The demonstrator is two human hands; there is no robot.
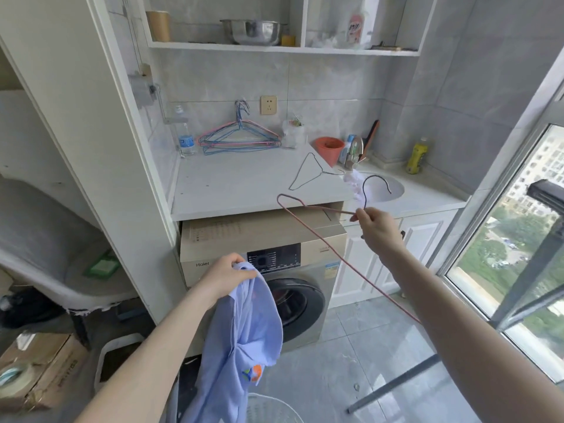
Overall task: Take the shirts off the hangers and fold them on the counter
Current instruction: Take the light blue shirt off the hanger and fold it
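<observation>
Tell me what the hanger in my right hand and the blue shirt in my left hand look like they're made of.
The hanger in the right hand: thin wire, probably metal with a dull reddish coating; it holds sharp bends and has a darker hook. The shirt in the left hand: soft, matte light-blue cloth, hanging limp in folds; the fibre cannot be told.
</observation>
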